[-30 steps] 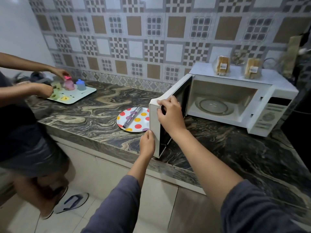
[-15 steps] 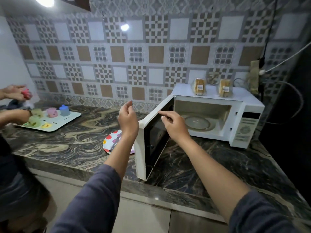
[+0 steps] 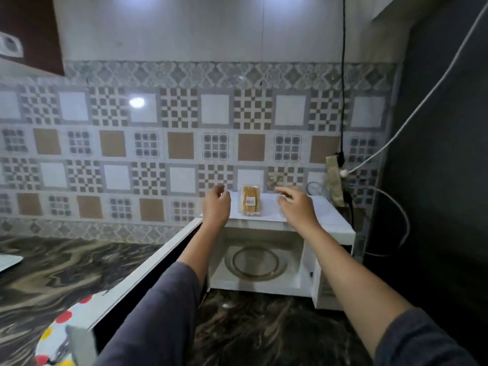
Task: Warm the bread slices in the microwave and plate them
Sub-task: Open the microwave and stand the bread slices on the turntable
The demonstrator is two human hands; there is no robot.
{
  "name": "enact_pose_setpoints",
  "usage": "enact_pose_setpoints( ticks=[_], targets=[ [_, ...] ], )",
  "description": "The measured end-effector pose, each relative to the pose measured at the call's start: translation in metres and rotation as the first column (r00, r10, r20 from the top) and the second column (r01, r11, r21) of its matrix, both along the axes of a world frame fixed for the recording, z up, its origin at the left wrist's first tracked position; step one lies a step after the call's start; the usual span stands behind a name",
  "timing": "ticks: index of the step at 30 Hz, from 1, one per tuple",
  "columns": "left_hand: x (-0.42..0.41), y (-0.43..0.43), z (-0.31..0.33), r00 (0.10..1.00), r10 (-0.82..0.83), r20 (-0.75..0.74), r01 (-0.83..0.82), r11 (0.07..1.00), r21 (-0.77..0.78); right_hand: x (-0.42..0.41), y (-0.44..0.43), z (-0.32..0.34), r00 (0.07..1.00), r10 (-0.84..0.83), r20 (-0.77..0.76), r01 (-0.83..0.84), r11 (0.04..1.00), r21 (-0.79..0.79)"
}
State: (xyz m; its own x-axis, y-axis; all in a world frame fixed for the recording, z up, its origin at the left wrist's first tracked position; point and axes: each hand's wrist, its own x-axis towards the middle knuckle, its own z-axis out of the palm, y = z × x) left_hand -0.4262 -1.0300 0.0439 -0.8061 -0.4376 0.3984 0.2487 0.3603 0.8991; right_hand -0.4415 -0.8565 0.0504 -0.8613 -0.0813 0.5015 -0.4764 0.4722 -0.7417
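Both my arms are up over the open microwave (image 3: 327, 228). My left hand (image 3: 216, 204) is just left of the bread pack (image 3: 250, 200), fingers loosely curled, not closed on anything, not touching it as far as I can see. My right hand (image 3: 297, 207) is to the pack's right, fingers spread and apart, empty; a second pack may sit behind it but it's hidden, can't confirm.

Bread pack stands upright on the microwave's top, near the back edge, roughly mid-width, white label facing me. It's between my two hands.

Microwave door (image 3: 148, 276) is swung fully out to the left, reaching toward the front edge of the counter (image 3: 264, 334). Cavity is lit, glass turntable (image 3: 255, 261) in the middle of the cavity floor, nothing on it.

Polka-dot plate (image 3: 56, 336) sits at the counter's front-left, partly cut off by the door's corner; a dark utensil (image 3: 56, 353) lies on it, type unclear from blur.

Microwave sits at the counter's right end against the tiled wall (image 3: 148, 143); cables (image 3: 396, 133) hang at the right behind it.
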Motion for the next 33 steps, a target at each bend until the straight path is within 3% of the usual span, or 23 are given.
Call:
enact_pose_setpoints(
  ticks=[5,9,12,19,26,29,33],
  targets=[
    [-0.086,0.026,-0.006,0.991,-0.007,0.137,0.021,0.995,-0.097,-0.074,0.042,0.002,0.986,-0.076,0.145,0.079,0.997,-0.014],
    [-0.136,0.033,-0.026,0.953,0.087,0.289,-0.025,0.977,-0.213,-0.122,0.057,-0.018,0.940,-0.111,0.322,0.077,0.990,0.115],
    [-0.157,0.035,-0.039,0.913,0.164,0.374,-0.052,0.955,-0.293,-0.152,0.056,-0.039,0.915,-0.115,0.387,0.070,0.989,0.128],
    [-0.179,0.029,-0.034,0.870,0.207,0.447,-0.055,0.943,-0.329,-0.185,0.039,-0.052,0.901,-0.193,0.388,0.139,0.977,0.163],
    [-0.175,0.032,-0.015,0.844,0.219,0.489,-0.007,0.917,-0.398,-0.193,0.031,-0.050,0.908,-0.212,0.360,0.197,0.977,0.080],
    [-0.174,0.027,-0.014,0.821,0.190,0.539,0.024,0.931,-0.364,-0.195,0.025,-0.049,0.909,-0.218,0.356,0.213,0.976,0.055],
    [-0.167,0.019,-0.016,0.848,-0.073,0.525,0.172,0.975,-0.143,-0.197,0.015,-0.042,0.882,-0.159,0.443,0.208,0.976,-0.064]
  ],
)
